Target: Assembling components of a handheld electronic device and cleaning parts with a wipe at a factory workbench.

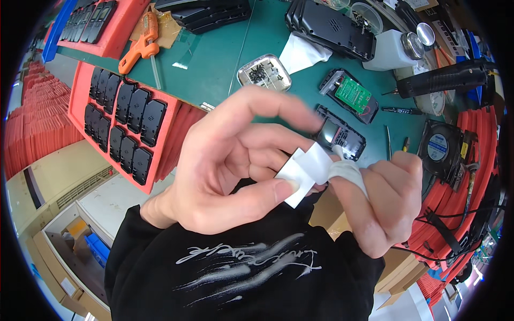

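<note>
My left hand [214, 160] pinches a small flat white rectangular piece [293, 179] between its thumb and fingers, with a thin dark edge showing. A curled white film [317, 163] lifts from it toward my right hand [385, 203]. The right fingers are folded, their tips meeting at the film, and a white wrap [348, 174] covers one finger. Just beyond the hands lies a black device housing [350, 143] with a small window, partly hidden by my fingers. Behind it is another open housing with a green circuit board [353, 95].
A metal tray of screws [264, 73] sits on the green table [214, 64]. To its left lies an orange glue gun [143, 45]. Red foam trays [166, 128] hold black covers at left. An electric screwdriver [444, 78] and a fan [439, 147] crowd the right. Black housings [332, 27] are stacked behind.
</note>
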A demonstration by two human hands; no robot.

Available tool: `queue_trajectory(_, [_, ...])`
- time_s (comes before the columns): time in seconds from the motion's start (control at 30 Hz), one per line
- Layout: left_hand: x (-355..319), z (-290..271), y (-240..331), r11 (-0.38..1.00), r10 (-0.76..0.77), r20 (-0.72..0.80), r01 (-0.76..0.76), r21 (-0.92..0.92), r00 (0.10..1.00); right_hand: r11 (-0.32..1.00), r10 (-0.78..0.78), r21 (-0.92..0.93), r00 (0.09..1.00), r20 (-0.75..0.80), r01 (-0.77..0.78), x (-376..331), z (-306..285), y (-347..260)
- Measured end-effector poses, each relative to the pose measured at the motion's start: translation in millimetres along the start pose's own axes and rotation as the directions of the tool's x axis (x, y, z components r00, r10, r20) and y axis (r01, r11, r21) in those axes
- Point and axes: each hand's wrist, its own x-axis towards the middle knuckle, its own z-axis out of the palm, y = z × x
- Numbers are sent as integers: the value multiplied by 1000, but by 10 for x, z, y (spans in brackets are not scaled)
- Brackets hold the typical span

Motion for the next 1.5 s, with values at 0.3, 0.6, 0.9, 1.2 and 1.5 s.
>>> queue_trajectory(0.3, [22,-25,25,951,46,149,-89,297,988,949,126,288,992,18,-126,-1,22,181])
queue_trajectory(0.6, [63,-124,-15,840,175,320,-311,446,931,913,122,393,992,-10,-109,-15,30,259])
queue_trajectory(0.9, [30,-84,-32,738,257,274,-371,564,927,976,85,203,996,-38,-76,36,-16,154])
queue_trajectory(1.2, [69,-141,-141,651,366,339,-499,572,867,958,267,132,960,-79,-256,-17,-112,115])
queue_trajectory(1.5, [73,-91,-67,631,299,298,-422,651,906,985,81,152,997,-4,-80,13,-181,22])
